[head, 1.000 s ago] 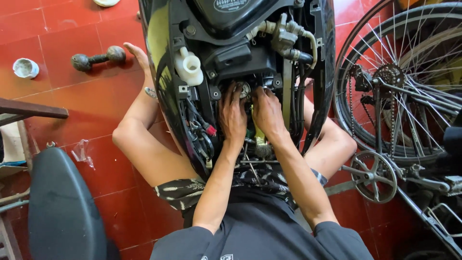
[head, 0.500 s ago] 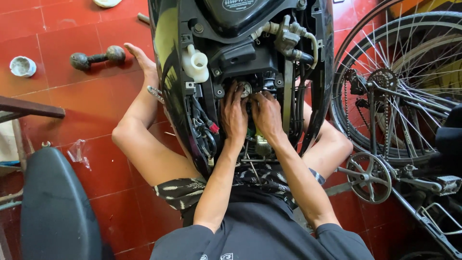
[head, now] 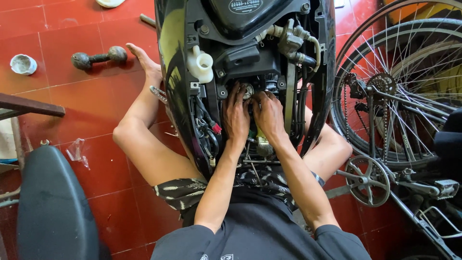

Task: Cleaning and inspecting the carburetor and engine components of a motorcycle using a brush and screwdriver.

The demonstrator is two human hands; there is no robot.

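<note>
Little has shifted since the earlier frame: left hand [head: 236, 115] and right hand [head: 269, 114] stay pressed, fingers curled, on the round metal fitting [head: 248, 90] lying just ahead between them inside the open scooter body [head: 173, 58].

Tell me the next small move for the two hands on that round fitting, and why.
Probably keep the left hand steady and let the right hand work the round metal fitting, since both sets of fingers meet on it inside the open scooter body.
</note>
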